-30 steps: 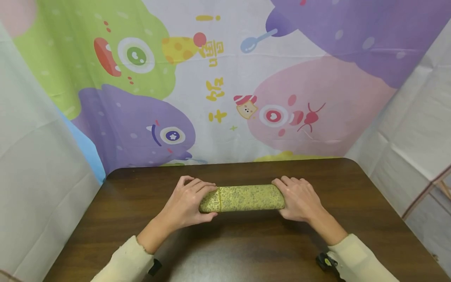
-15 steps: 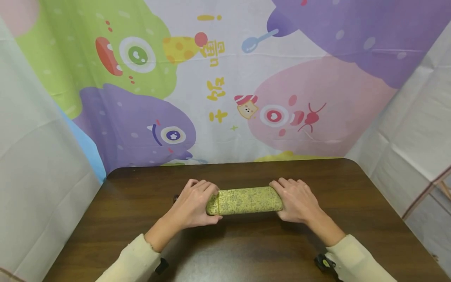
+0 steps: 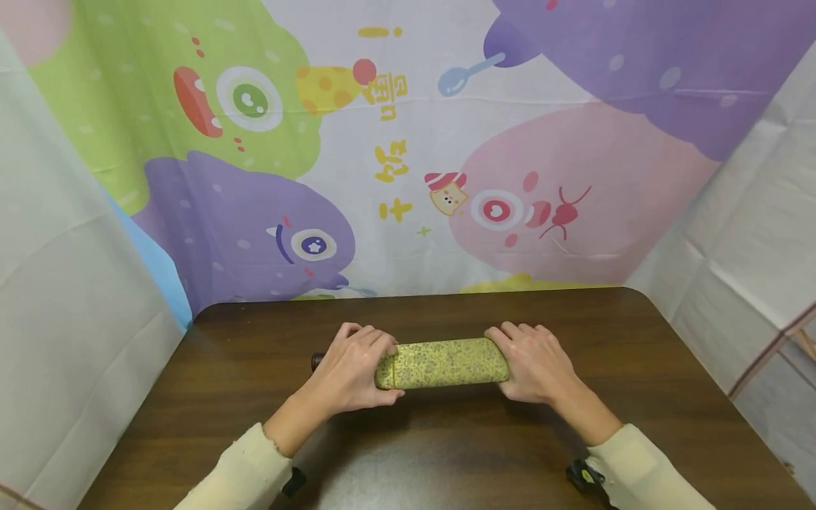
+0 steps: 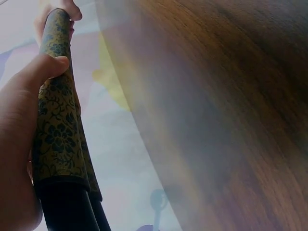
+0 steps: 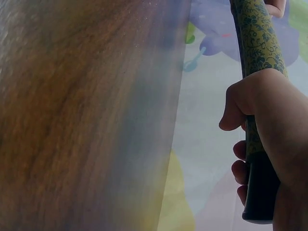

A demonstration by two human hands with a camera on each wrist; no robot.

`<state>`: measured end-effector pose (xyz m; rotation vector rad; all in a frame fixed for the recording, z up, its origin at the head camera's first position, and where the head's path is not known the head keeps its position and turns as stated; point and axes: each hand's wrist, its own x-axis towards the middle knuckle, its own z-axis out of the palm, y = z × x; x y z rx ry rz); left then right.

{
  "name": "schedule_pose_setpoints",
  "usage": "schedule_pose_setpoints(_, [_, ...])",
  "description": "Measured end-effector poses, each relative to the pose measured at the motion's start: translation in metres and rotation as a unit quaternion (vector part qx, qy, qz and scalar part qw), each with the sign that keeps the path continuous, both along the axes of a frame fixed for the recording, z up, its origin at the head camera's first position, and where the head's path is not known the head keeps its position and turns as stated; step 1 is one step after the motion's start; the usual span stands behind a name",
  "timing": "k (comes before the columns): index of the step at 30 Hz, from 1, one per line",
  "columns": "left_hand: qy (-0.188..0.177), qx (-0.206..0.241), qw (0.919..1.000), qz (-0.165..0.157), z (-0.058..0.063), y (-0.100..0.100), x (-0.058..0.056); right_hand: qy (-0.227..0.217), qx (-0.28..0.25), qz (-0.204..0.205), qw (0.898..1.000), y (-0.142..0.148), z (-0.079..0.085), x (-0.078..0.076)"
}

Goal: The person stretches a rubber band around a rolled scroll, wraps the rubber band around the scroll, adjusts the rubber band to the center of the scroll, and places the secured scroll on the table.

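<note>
Both of my hands grip a rolled scroll (image 3: 452, 363) covered in yellow-green floral brocade, which lies crosswise above the table. My left hand (image 3: 353, 370) wraps its left part, with the thumb along the near side. Past that hand a dark roller end (image 3: 316, 361) pokes out. Around the scroll's right end curls my right hand (image 3: 537, 365). In the left wrist view, two dark rods (image 4: 70, 207) run side by side out of the brocade. The right wrist view shows another dark roller end (image 5: 260, 192) below the right hand's fingers.
A brown wooden table (image 3: 433, 453) with rounded far corners lies beneath. Behind it hangs a cloth (image 3: 408, 269) printed with cartoon monsters. Pale sheets (image 3: 57, 319) close off both sides. Dark straps (image 3: 583, 474) sit at my sleeves.
My left hand has moved right along the scroll, and the dark roller end has come into view behind it. The scroll's left part sits slightly lower. My right hand shifted slightly left.
</note>
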<state>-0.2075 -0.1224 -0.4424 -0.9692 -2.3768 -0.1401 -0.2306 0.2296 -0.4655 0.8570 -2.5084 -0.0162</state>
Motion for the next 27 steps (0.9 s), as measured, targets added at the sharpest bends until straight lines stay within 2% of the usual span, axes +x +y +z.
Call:
schedule_pose_setpoints(13, [-0.005, 0.005, 0.9998, -0.018, -0.002, 0.005, 0.001, -0.01, 0.011, -0.009, 1.0, -0.004, -0.002, 0.001])
schedule_pose_setpoints(16, [-0.018, -0.003, 0.9998, -0.009, 0.001, 0.002, 0.003, -0.016, 0.011, -0.011, 1.0, -0.002, -0.001, 0.001])
schedule_pose_setpoints(23, [-0.044, -0.018, 0.9981, 0.04, 0.007, -0.01, 0.006, -0.027, 0.003, -0.026, 0.999, 0.007, 0.0, 0.002])
schedule_pose_setpoints(27, [-0.041, -0.025, 0.9983, 0.034, 0.004, -0.007, 0.005, -0.024, 0.001, -0.017, 1.0, 0.005, 0.0, 0.002])
